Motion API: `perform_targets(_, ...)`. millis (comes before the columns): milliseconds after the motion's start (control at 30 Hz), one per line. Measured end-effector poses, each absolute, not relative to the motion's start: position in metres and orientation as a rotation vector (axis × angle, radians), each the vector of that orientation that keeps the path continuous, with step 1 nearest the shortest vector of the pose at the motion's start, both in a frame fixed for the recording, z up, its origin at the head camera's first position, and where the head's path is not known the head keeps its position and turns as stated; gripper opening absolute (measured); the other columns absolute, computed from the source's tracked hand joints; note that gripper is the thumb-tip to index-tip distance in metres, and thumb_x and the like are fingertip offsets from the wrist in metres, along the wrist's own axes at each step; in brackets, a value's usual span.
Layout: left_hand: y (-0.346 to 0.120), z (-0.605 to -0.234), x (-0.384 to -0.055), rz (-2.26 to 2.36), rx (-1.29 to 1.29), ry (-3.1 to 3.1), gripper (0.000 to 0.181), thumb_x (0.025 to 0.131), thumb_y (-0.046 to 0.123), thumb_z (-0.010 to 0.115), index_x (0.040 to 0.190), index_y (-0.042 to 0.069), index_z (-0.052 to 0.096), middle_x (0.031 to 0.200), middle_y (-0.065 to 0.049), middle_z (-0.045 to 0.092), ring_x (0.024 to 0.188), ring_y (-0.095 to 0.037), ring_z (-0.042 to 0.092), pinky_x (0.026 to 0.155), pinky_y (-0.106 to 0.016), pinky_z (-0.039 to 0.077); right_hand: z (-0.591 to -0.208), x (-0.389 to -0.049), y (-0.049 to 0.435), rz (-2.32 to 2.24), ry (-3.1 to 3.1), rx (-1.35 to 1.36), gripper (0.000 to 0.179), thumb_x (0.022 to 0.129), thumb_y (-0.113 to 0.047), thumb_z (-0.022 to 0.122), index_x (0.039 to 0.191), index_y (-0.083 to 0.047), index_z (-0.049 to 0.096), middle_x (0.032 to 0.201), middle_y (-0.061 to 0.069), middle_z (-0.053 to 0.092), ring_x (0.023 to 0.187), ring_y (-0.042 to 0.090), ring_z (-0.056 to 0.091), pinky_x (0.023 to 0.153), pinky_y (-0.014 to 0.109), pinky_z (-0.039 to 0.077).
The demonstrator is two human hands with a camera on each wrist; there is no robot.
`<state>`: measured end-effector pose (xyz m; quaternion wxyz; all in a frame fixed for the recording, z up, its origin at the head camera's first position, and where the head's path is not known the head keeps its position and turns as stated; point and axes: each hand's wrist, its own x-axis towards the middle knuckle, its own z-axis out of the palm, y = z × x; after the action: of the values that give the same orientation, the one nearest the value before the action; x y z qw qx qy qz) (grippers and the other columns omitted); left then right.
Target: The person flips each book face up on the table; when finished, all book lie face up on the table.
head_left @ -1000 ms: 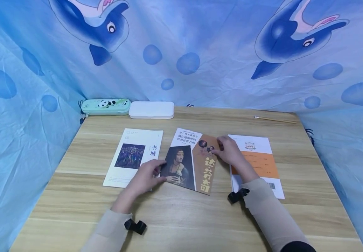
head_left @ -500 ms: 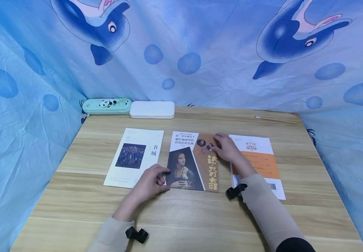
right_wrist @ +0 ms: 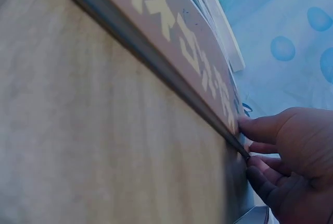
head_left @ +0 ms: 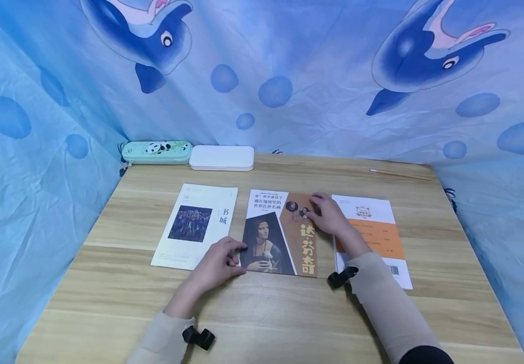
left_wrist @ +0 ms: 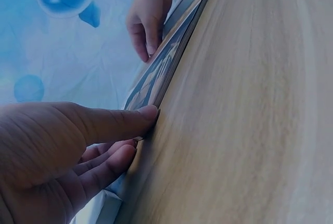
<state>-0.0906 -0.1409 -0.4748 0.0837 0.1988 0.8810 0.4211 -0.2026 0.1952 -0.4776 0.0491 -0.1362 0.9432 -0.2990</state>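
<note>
A brown, white and dark book (head_left: pixel 268 247) with a portrait on its cover lies between two others on the table. My left hand (head_left: pixel 216 265) holds its lower left corner; in the left wrist view the thumb (left_wrist: pixel 117 122) lies on the corner and the fingers are at the side edge. On the far right edge my right hand (head_left: pixel 332 217) pinches the book, thumb on the cover in the right wrist view and fingers at the edge. A cream book (head_left: pixel 189 253) lies left of it. An orange and white book (head_left: pixel 375 237) on the right is partly covered by my right arm.
Along the back stand a green panda pencil case (head_left: pixel 157 152) and a white flat case (head_left: pixel 222 157). A thin stick-like pencil or brush (head_left: pixel 400 174) lies at the back right. Blue dolphin-print cloth (head_left: pixel 271 65) hangs behind the wooden table (head_left: pixel 284 323).
The middle book has turned from tilted to nearly straight, its lower left corner shifting right with my left hand. In the last half second both hands stay almost still.
</note>
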Motion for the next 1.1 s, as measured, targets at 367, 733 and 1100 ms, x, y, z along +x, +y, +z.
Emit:
perform_targets(367,-0.128,-0.470,-0.094,1.101,0.634,2.822,0.053,0.081,0.025,0.086,0.126,0.003,0.068,0.102,-0.003,0.066,0.085,-0.014,0.059,0.075,-0.030,0.053,-0.465,-0.189,0.208,-1.178,2.948,-0.459,0.052,0.096,-0.022,0.072,0.135,0.008,0.056,0.141,0.028,0.050,0.123,0.046,0.055,0.103,0.057,0.049)
perform_targets(733,-0.085,-0.470,-0.105,1.100,0.818,2.776,0.053,0.087,0.028,0.081,0.133,0.006,0.064,0.130,-0.008,0.063,0.122,-0.025,0.060,0.107,-0.042,0.048,-0.445,-0.182,0.259,-1.087,2.896,-0.409,0.051,0.101,-0.022,0.065,0.143,0.005,0.051,0.139,0.025,0.055,0.124,0.042,0.054,0.104,0.057,0.047)
perform_targets(1100,-0.044,-0.475,-0.095,1.023,0.952,2.631,0.050,0.092,0.031,0.075,0.136,0.010,0.062,0.136,-0.004,0.059,0.126,-0.022,0.057,0.109,-0.041,0.045,-0.454,-0.166,0.317,-0.982,2.900,-0.225,0.056,0.102,-0.028,0.063,0.148,-0.001,0.047,0.147,0.024,0.048,0.136,0.044,0.043,0.112,0.063,0.036)
